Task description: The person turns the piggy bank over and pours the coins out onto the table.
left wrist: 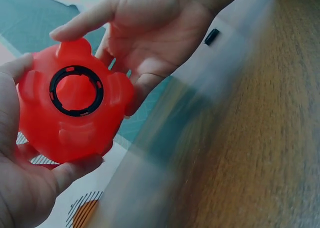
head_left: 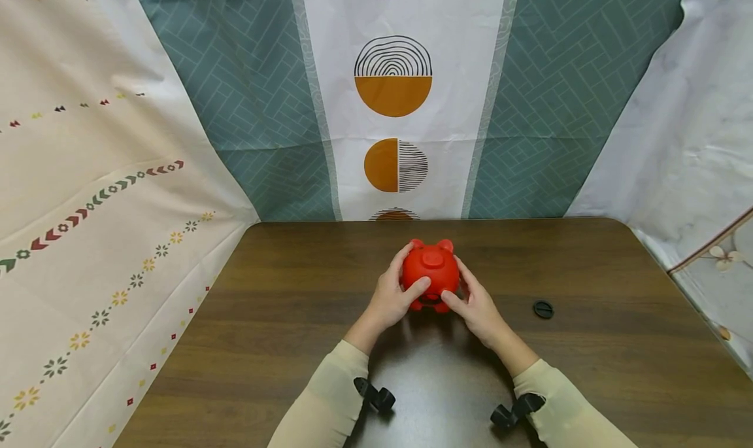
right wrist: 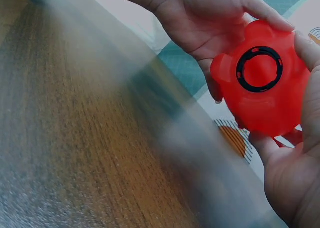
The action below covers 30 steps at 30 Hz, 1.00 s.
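A red piggy bank (head_left: 431, 270) is held up off the table between both hands. My left hand (head_left: 393, 294) grips its left side, the thumb across the lower front. On the other side my right hand (head_left: 473, 304) holds it, fingers curled along the edge. Both wrist views show its underside, with a round hole edged by a black ring (left wrist: 76, 90) and short stubby feet around it. Through the ring (right wrist: 259, 69) the red inside is visible. A round black cap (head_left: 543, 309) lies on the table, right of the right hand.
The brown wooden table (head_left: 282, 343) spreads under the hands. Behind it hangs a teal and white patterned cloth (head_left: 529, 108). Cream cloth (head_left: 117, 193) drapes along the left, and white cloth (head_left: 694, 140) along the right. Black wrist mounts (head_left: 376, 396) sit on both sleeves.
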Available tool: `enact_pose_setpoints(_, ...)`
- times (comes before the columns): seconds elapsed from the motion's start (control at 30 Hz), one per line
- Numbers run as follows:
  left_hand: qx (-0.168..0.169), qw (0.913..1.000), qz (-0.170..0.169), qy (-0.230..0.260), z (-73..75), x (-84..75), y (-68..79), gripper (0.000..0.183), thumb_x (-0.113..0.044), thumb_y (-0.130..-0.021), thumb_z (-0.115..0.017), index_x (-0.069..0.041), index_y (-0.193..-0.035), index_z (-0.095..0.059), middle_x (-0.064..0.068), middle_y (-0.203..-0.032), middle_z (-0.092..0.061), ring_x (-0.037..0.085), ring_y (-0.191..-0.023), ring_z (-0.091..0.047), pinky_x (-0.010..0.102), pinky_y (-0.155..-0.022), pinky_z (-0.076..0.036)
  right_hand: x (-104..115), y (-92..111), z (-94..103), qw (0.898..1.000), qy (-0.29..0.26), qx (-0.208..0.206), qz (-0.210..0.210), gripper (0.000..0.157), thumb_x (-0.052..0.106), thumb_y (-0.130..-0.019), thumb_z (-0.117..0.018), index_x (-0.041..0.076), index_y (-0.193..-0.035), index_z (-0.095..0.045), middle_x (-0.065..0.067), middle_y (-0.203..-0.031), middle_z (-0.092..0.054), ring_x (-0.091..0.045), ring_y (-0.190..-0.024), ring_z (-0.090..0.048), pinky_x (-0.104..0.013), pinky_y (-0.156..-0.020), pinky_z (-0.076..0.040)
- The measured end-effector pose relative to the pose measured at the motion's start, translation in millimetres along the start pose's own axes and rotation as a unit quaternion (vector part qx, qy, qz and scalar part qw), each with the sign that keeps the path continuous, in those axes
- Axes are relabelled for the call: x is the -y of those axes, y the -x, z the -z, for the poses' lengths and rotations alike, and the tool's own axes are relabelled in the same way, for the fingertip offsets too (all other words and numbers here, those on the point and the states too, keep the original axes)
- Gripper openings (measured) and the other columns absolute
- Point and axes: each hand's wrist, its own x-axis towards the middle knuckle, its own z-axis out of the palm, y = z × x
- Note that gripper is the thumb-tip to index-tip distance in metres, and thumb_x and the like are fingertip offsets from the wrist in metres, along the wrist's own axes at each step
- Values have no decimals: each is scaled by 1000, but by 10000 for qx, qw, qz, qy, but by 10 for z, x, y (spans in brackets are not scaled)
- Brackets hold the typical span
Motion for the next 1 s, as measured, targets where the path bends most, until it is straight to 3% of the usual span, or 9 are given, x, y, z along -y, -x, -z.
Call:
enact_pose_setpoints(0.1, -10, 9999, -49, -141, 26, -164, 38, 77, -24, -91, -64, -9, -153, -20, 13, -144, -43, 29, -121, -51, 42, -92, -50, 16, -6, 0, 10000, -81, 21, -52, 73, 12, -93, -61, 12, -153, -21, -10, -154, -28, -33, -139, -27, -47, -106, -34)
enact_pose_setpoints(0.17, 72, 9995, -1, -309, 40, -257, 60, 78, -23, -91, -63, -3, -152, -18, 16, -145, -40, 31, -124, -47, 44, -98, -46, 26, -9, -3, 9998, -192, 54, -84, 73, 11, -93, -61, 12, -153, -21, -11, -153, -29, -33, -138, -29, -39, -104, -39)
enact_pose_setpoints(0.3, 298, 9978, 178, -572, 45, -335, 79, 76, -28, -93, -58, -2, -152, -17, 17, -144, -40, 31, -123, -47, 44, -98, -45, 24, -14, -12, 9987, -499, 68, -96, 75, 7, -91, -63, 13, -153, -21, -13, -152, -31, -34, -135, -33, -26, -94, -47)
enact_pose_setpoints(0.47, 260, 9975, 363, -546, 45, -348, 86, 71, -30, -95, -55, -9, -153, -20, 15, -141, -43, 31, -119, -49, 43, -95, -47, 18, -19, -28, 9968, -772, 180, -99, 80, 3, -89, -66, 20, -154, -21, -11, -152, -30, -32, -130, -42, -31, -89, -51)
enact_pose_setpoints(0.6, 185, 9973, 413, -578, 48, -349, 88, 70, -30, -95, -55, -8, -152, -21, 16, -139, -44, 32, -118, -49, 43, -94, -48, 37, -14, -42, 9977, -640, 212, -115, 85, 4, -87, -69, 25, -154, -21, -10, -152, -30, -35, -128, -46, -31, -88, -52)
enact_pose_setpoints(0.83, 109, 9972, 490, -552, 20, 107, -27, 73, -46, -92, -58, -27, -152, -21, 2, -140, -46, 21, -117, -51, 40, -94, -47, 25, 1, -44, 9994, -276, 148, -109, 87, 7, -86, -70, 28, -154, -19, -11, -151, -32, -39, -124, -47, -29, -87, -52)
enact_pose_setpoints(1.0, 328, 9979, 381, -408, 31, 71, -30, 75, -44, -89, -63, -32, -152, -23, -3, -141, -45, 19, -118, -51, 38, -94, -48, 7, 16, -36, 9997, -208, 86, -55, 84, 7, -90, -64, 25, -155, -14, -12, -151, -30, -37, -124, -45, -28, -86, -52)
